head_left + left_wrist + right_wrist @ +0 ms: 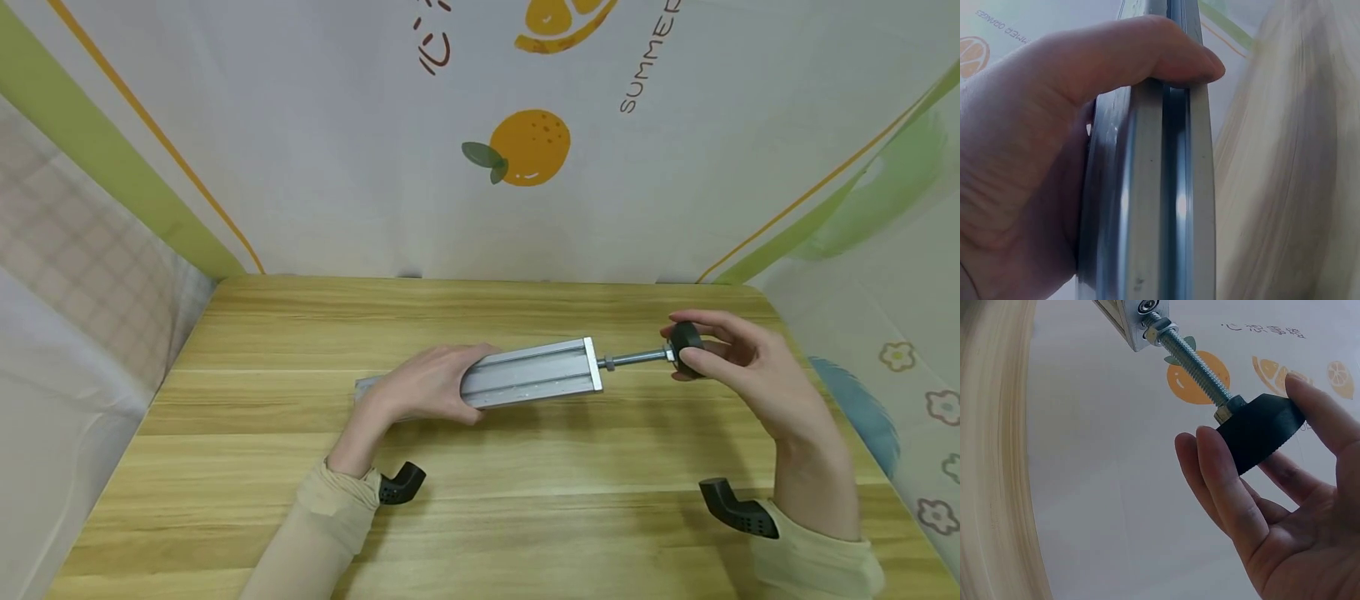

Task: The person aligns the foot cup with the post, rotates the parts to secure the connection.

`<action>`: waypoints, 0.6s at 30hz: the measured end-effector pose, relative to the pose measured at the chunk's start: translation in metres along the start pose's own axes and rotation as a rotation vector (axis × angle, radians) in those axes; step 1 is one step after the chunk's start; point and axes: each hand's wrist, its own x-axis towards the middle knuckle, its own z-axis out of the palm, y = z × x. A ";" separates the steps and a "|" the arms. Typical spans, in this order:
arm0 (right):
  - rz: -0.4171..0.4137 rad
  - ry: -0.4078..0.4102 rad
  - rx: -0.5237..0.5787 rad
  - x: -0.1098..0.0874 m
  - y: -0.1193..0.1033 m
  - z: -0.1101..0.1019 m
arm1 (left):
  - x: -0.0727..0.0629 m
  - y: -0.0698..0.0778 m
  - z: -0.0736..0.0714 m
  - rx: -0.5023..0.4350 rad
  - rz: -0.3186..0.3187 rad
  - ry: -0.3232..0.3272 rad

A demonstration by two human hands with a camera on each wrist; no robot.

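A length of slotted aluminium profile [536, 373] lies slanted above the wooden table, capped at its right end by a metal end plate [593, 365]. My left hand [427, 385] grips it around the middle; the left wrist view shows the thumb [1129, 53] bent across its grooved side. From the end plate a threaded rod [1194, 365] sticks out, with a hex nut [1160, 330] close to the plate. At the rod's outer end sits a black levelling foot [1260, 432] with another nut at its base. My right hand [753, 367] pinches this foot by its rim between thumb and fingertips.
Beneath both hands spreads the wood-grain table [525, 517]. A white cloth [337, 167] printed with oranges and lettering hangs along its back edge, and more patterned cloth hangs at both sides. Black curved pieces [738, 510] are fixed at both sleeve cuffs.
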 end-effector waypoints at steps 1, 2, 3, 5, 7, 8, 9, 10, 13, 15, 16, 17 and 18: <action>-0.002 -0.001 -0.001 0.000 0.000 0.000 | 0.000 0.000 0.000 0.001 -0.007 -0.005; -0.003 -0.002 0.001 0.000 0.000 0.000 | 0.000 0.000 0.000 0.002 -0.013 -0.011; -0.005 -0.002 0.000 0.001 0.000 0.000 | 0.000 0.001 0.000 0.003 -0.018 -0.015; -0.007 -0.001 -0.003 0.001 0.000 0.000 | 0.000 0.002 -0.001 0.008 -0.029 -0.022; -0.006 0.003 -0.007 0.001 0.000 0.001 | 0.000 0.003 -0.001 0.013 -0.040 -0.031; -0.004 0.006 -0.007 0.001 0.000 0.001 | -0.001 0.004 -0.001 0.016 -0.045 -0.035; 0.000 0.009 -0.011 0.001 -0.001 0.001 | -0.001 0.005 -0.001 0.018 -0.052 -0.039; 0.004 0.011 -0.014 0.001 -0.001 0.001 | -0.001 0.005 -0.001 0.020 -0.058 -0.043; 0.022 0.021 -0.031 0.001 -0.002 0.001 | -0.002 0.008 -0.002 0.028 -0.073 -0.052; 0.035 0.026 -0.044 0.002 -0.002 0.002 | -0.002 0.010 -0.003 0.030 -0.080 -0.054; 0.040 0.029 -0.049 0.002 -0.002 0.002 | -0.002 0.011 -0.003 0.033 -0.082 -0.056; 0.045 0.033 -0.058 0.002 -0.002 0.002 | -0.002 0.012 -0.003 0.034 -0.082 -0.056; 0.049 0.036 -0.063 0.002 -0.002 0.002 | -0.002 0.013 -0.003 0.033 -0.082 -0.057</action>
